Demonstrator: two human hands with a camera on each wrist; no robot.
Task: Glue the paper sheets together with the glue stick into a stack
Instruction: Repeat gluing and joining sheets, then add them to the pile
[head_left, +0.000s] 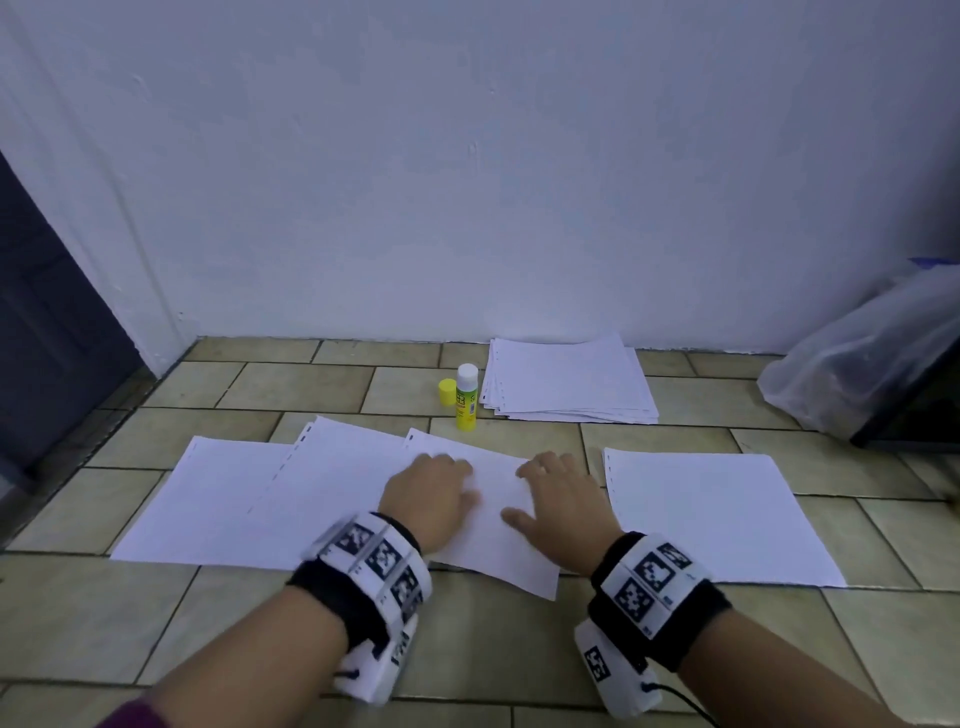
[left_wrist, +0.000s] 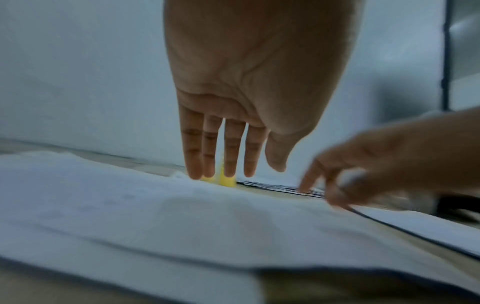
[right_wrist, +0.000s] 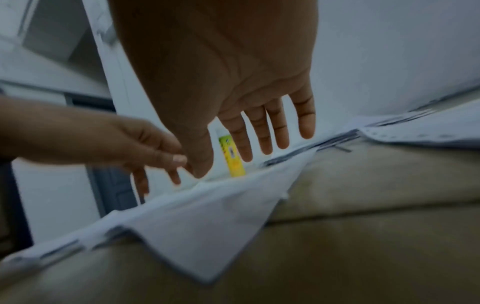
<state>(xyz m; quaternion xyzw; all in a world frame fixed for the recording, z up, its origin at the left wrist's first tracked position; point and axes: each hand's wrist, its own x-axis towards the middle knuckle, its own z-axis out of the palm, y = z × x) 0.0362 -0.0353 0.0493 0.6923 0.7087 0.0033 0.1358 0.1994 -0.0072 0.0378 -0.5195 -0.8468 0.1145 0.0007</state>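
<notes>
A tilted white sheet (head_left: 488, 525) lies on top of two overlapping sheets (head_left: 311, 499) on the tiled floor. My left hand (head_left: 434, 486) and right hand (head_left: 553, 488) both lie on it, fingers straight and spread, holding nothing. The wrist views show the left hand's fingers (left_wrist: 221, 148) and the right hand's fingers (right_wrist: 262, 131) reaching down toward the sheet's far edge. Just beyond the hands stands the yellow glue stick (head_left: 466, 399), upright and uncapped, with its yellow cap (head_left: 446, 392) beside it. The glue stick (right_wrist: 235, 160) also shows between my right fingers.
A pile of several punched sheets (head_left: 569, 382) lies by the wall, right of the glue stick. One single sheet (head_left: 722, 519) lies to the right of my hands. A clear plastic bag (head_left: 857, 358) sits at far right, a dark door (head_left: 47, 322) at far left.
</notes>
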